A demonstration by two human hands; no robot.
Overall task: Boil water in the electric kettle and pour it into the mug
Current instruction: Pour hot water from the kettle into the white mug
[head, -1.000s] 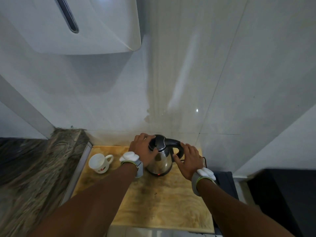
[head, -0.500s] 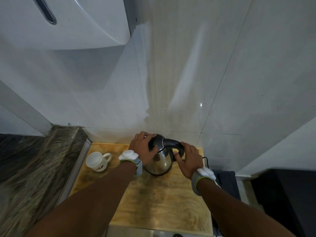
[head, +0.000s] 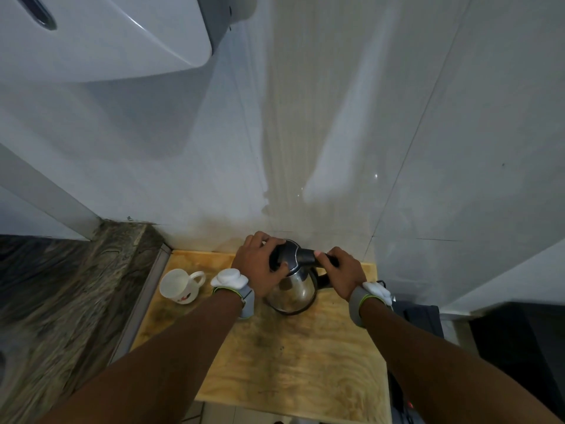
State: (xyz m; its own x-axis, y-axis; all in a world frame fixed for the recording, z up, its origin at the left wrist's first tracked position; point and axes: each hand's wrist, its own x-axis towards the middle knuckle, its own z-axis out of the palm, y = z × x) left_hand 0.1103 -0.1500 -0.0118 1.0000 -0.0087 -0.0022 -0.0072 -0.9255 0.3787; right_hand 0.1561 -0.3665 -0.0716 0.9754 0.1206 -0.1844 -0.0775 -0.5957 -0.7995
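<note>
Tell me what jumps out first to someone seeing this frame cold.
Two hands meeting on a steel kettle at the back of the wooden board: the left hand curls over its black lid, the right hand wraps the handle. A white mug stands upright to the left, untouched. Above, a large white appliance hangs in the top-left corner.

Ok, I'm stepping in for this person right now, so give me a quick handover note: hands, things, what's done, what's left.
Left hand: fingers curled over the kettle lid.
Right hand: grips the kettle handle.
Kettle: upright on the wooden board, by the wall.
Mug: upright, left of the kettle, apart from it; looks empty.
Done: nothing poured.
Left: whether the water has boiled cannot be told; pour into the mug.
</note>
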